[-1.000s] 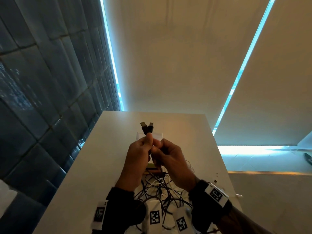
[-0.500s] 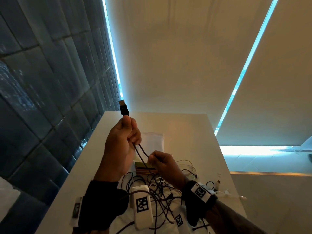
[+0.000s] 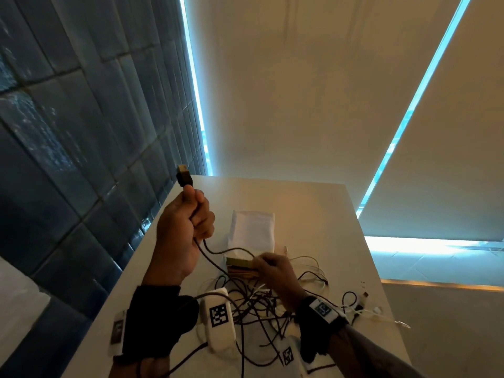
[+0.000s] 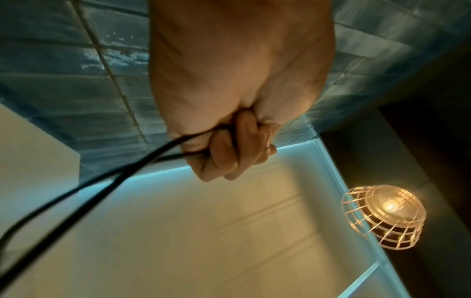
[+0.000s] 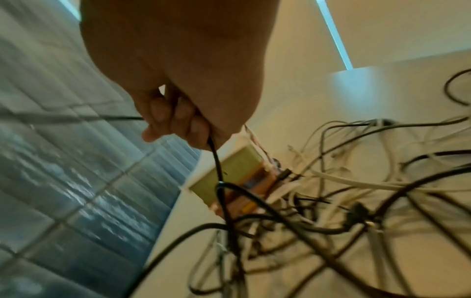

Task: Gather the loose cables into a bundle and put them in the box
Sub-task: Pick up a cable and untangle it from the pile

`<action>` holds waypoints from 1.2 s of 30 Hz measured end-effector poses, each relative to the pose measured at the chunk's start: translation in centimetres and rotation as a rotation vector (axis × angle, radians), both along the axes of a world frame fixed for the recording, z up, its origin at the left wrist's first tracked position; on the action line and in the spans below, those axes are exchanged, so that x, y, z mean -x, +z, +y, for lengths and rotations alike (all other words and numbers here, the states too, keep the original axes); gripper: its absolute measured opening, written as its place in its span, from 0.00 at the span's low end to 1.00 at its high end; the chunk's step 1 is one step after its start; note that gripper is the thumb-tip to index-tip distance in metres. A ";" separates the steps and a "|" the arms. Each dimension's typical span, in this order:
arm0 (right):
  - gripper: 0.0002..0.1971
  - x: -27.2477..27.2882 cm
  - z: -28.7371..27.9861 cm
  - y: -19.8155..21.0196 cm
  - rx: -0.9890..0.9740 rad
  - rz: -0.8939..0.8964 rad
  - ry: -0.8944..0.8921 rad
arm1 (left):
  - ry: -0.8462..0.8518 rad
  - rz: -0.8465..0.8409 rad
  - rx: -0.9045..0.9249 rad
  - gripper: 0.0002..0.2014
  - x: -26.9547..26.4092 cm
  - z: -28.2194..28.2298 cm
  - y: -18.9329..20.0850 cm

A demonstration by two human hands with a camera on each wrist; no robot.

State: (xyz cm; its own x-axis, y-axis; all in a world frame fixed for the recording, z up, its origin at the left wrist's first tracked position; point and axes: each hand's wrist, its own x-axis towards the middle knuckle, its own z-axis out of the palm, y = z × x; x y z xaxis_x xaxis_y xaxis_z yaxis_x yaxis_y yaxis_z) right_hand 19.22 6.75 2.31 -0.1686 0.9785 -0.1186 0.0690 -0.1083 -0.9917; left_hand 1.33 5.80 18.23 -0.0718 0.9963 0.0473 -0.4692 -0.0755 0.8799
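The left hand [image 3: 182, 227] is raised and clenched round a black cable [image 3: 215, 251], its plug [image 3: 184, 175] poking up. Lower, to the right, the right hand [image 3: 275, 271] pinches the same cable just beside the box [image 3: 240, 267]. Nearer lies the tangle of cables [image 3: 261, 304] on the white table [image 3: 313, 214]. Pulling harder could, I think, snag the knot and drag the box along.

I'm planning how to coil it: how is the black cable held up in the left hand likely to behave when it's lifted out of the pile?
Probably floppy: the black cable sags in a curve between the left hand and the right hand. It likely drags neighbours along, since it runs into the tangled pile of cables. It seems light: a loose fist holds it up.
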 end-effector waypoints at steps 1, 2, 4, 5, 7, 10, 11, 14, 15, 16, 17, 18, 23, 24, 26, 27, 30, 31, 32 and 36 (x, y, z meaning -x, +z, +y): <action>0.10 0.3 0.3 1.4 0.008 0.048 -0.033 | 0.013 0.041 0.034 0.17 0.1 0.1 -0.5; 0.10 0.6 0.6 2.9 -0.004 0.089 -0.054 | 0.038 0.076 0.075 0.17 0.1 0.2 -1.0; 0.10 1.1 1.0 6.3 -0.075 0.176 -0.064 | 0.101 0.125 0.161 0.18 -0.1 0.1 -1.8; 0.10 1.4 1.2 7.7 -0.123 0.220 -0.046 | 0.122 0.140 0.199 0.18 -0.2 0.0 -1.9; 0.11 2.1 0.9 10.3 -0.209 0.266 0.039 | 0.111 0.147 0.262 0.18 -0.2 -0.3 -2.2; 0.13 3.0 -0.2 11.6 -0.252 0.281 0.224 | -0.060 -0.036 0.258 0.19 -0.1 -0.4 -1.7; 0.13 3.3 -0.6 11.4 -0.254 0.265 0.274 | -0.121 -0.120 0.236 0.19 0.0 -0.4 -1.4; 0.11 3.9 -1.1 9.9 -0.201 0.236 0.336 | -0.161 -0.306 0.151 0.18 0.2 -0.5 -0.8; 0.11 4.0 -0.9 9.3 -0.171 0.239 0.340 | -0.143 -0.320 0.124 0.17 0.3 -0.4 -0.8; 0.12 4.1 -0.8 8.9 -0.143 0.242 0.347 | -0.130 -0.319 0.100 0.17 0.4 -0.5 -0.6; 0.13 4.2 -0.6 8.4 -0.123 0.241 0.351 | -0.119 -0.310 0.077 0.16 0.6 -0.5 -0.5; 0.13 4.2 -0.4 7.9 -0.115 0.244 0.357 | -0.107 -0.298 0.058 0.15 0.8 -0.6 -0.4; 0.15 4.5 0.0 4.5 -0.125 0.154 0.330 | -0.015 -0.199 -0.001 0.19 1.6 -1.0 -0.1; 0.14 4.4 0.0 4.0 -0.126 0.120 0.317 | -0.007 -0.189 -0.011 0.20 1.7 -1.1 0.1; 0.13 4.4 -0.2 3.1 -0.117 0.062 0.301 | 0.011 -0.165 -0.031 0.22 2.1 -1.4 0.4; 0.13 4.4 -0.3 2.8 -0.116 0.043 0.296 | 0.020 -0.145 -0.042 0.23 2.3 -1.6 0.5; 0.13 4.9 -0.5 2.1 -0.097 -0.001 0.296 | 0.037 -0.100 -0.053 0.24 3.0 -2.2 0.8; 0.13 5.1 -0.5 1.7 -0.081 -0.018 0.287 | 0.045 -0.092 -0.054 0.23 3.2 -2.3 0.9; 0.14 5.3 -0.6 1.3 -0.068 -0.031 0.274 | 0.055 -0.085 -0.058 0.22 3.5 -2.4 1.1; 0.18 5.9 -0.4 -1.0 -0.043 -0.141 0.187 | 0.081 -0.021 -0.070 0.18 4.5 -2.6 2.0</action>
State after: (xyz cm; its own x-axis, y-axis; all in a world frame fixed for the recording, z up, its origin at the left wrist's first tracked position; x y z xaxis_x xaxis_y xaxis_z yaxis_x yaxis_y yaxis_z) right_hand 13.34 6.34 1.28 -0.3321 0.9365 -0.1128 0.2220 -0.0386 -0.9743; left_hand -3.15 3.25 20.27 -0.1535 0.9815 0.1145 -0.4771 -0.1751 0.8612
